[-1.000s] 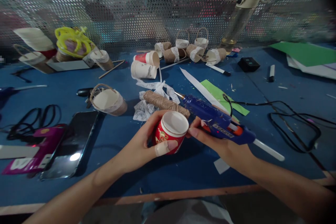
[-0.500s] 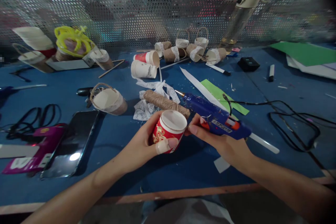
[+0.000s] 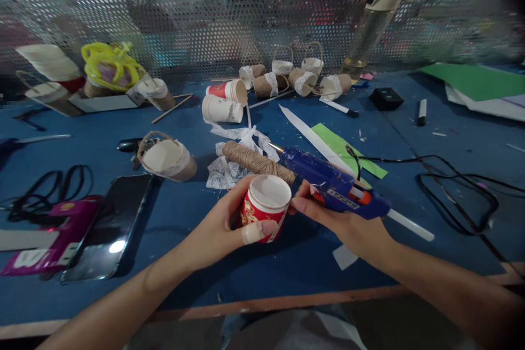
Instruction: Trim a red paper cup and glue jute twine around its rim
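Observation:
A red paper cup [image 3: 268, 199] with gold print and a white rim is held upright in my left hand [image 3: 233, 221], whose thumb wears a bandage across the front. Closed around the handle of a blue hot glue gun [image 3: 324, 175] is my right hand [image 3: 336, 213]; its fingertips come close to the cup's right side. The gun's metal nozzle points up and left, past a roll of brown twine [image 3: 254, 159]. A white glue stick [image 3: 410, 224] sticks out of the gun's rear. Under and behind the twine lies white lace ribbon [image 3: 227, 172].
Left of my hands are a twine-handled cup basket [image 3: 168, 158], a phone [image 3: 110, 224] and a purple glue gun [image 3: 53, 235]. Further back lie stacked cups [image 3: 223, 108] and several small baskets [image 3: 303, 82]. A bottle [image 3: 369, 27] stands by the mesh screen [image 3: 197, 11]. The black cord [image 3: 455, 219] coils rightward.
The whole view shifts slightly left. Both hands keep their grip on the cup and the glue gun, with hardly any movement between them.

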`<state>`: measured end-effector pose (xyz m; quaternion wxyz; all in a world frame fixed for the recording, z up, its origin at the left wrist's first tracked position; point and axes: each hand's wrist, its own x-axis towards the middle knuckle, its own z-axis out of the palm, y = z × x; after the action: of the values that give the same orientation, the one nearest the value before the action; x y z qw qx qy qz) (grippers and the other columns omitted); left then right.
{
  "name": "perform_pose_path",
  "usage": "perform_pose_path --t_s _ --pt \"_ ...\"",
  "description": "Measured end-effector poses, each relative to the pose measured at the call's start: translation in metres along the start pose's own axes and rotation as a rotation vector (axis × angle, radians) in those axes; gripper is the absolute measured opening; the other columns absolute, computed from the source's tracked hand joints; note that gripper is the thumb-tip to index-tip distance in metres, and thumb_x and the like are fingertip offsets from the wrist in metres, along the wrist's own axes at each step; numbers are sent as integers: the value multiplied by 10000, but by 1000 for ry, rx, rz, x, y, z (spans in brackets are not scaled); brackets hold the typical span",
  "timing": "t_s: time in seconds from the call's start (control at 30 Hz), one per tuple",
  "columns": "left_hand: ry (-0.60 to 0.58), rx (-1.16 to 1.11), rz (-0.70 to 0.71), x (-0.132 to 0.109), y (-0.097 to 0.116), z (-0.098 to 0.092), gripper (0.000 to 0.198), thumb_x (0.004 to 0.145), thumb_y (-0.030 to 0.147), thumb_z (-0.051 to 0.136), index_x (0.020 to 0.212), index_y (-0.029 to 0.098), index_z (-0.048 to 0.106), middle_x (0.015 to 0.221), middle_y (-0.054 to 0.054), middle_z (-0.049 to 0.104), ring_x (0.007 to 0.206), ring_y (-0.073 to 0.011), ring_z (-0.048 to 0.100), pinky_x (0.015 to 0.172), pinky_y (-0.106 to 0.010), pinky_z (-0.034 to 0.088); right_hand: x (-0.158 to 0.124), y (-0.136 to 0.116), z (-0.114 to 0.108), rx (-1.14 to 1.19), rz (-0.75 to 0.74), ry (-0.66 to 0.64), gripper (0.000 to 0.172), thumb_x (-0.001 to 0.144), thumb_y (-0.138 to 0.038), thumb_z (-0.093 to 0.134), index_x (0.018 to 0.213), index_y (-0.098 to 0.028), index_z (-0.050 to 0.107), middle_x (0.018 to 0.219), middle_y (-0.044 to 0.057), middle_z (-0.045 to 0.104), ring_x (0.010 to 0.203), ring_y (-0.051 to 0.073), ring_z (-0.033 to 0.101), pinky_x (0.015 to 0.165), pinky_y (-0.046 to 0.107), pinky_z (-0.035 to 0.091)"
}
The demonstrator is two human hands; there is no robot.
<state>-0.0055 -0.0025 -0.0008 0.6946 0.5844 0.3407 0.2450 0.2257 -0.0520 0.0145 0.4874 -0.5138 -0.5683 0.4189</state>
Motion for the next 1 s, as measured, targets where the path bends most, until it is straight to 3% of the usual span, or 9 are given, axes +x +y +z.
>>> perform_pose_path --t_s 0.17,0.4,0.63,0.87,1.0 --pt "58 -11 10 4 0 1 648 806 370 884 1385 287 605 1323 -76 722 1191 -306 690 997 -379 574 0 1 2 -7 -9 36 126 877 -281 809 820 -244 703 807 -29 744 751 154 741 759 283 649" --pt "72 -27 41 2 -3 -2 520 880 384 817 1353 282 626 1276 -69 739 1199 -299 694 994 -365 578 -2 1 0 -76 -20 28 120 913 -323 788 851 -241 726 858 -14 753 810 156 741 814 284 635" --pt "96 9 24 4 2 2 618 792 344 896 1346 266 633 1268 -78 772 1163 -327 726 1005 -418 591 -6 1 1 -85 -24 22 143 898 -318 809 863 -259 683 835 -26 769 753 167 743 710 298 625" --pt "173 -35 178 0 -3 -5 655 793 404 887 1390 281 647 1405 -93 721 1287 -356 674 1086 -439 560 -8 3 -7 -80 -264 19 225 856 -196 799 854 -282 591 939 4 716 856 210 714 745 352 598" --pt "268 -42 245 -4 -10 -10 712 754 478 898 1388 277 646 1423 -108 698 1290 -374 660 1061 -440 578 -6 6 -14 -108 -354 5 192 866 -194 753 828 -276 583 822 19 651 728 203 649 645 359 561"
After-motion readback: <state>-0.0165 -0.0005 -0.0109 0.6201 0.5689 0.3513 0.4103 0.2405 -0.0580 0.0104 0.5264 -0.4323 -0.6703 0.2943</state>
